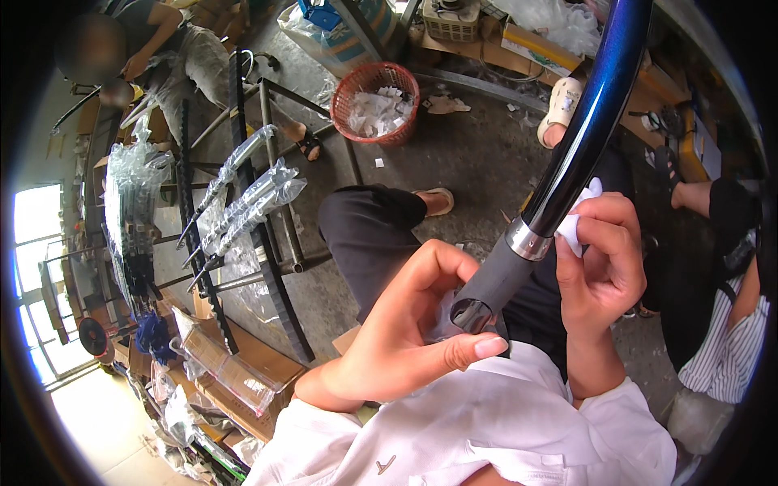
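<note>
A glossy black-and-blue hollow pole (585,113) slants from the upper right down to my lap. Near its lower end it has a silver metal collar (528,241) and a matte dark grey grip (494,279) with an open round end. My left hand (397,332) is closed round that grip end, thumb across the front below the opening. Clear film shows between its fingers and the grip. My right hand (608,267) pinches a small white cloth or tissue (572,231) against the pole's right side, just above the collar.
A red plastic basket (374,134) with white scraps stands on the floor (478,162) ahead. To the left, a metal rack (265,146) bears plastic-wrapped poles (251,202). Cardboard boxes (243,405) lie lower left. Other people sit at the upper left and far right.
</note>
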{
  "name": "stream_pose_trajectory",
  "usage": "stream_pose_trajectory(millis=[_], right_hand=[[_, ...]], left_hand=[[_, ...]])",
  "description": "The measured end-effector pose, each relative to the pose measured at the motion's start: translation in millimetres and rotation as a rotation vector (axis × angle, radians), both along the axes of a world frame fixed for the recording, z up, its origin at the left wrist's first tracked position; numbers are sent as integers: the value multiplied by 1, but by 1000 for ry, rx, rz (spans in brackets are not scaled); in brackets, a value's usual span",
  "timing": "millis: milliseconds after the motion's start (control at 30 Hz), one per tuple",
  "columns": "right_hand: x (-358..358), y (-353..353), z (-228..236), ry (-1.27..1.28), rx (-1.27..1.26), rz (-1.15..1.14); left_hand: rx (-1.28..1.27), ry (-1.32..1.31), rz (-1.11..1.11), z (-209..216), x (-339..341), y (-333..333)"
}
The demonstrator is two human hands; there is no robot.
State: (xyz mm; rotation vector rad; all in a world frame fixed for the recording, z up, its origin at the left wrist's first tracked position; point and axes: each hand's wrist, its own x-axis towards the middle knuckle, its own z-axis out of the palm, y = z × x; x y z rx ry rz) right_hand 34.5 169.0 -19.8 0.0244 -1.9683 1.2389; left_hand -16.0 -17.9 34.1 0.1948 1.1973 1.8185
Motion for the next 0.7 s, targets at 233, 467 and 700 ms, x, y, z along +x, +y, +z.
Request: stream_pose_trajectory(millis=[233,467,700], right_hand=[[2,4,2,-112,94,-7],[-17,18,1,-214,-134,66],[-48,61,5,-271,-220,63]], left_hand=[[117,-179,-30,-6,-6,2],[124,-77,267,-17,-6,-8],[182,-101,292,-25,-18,-25]])
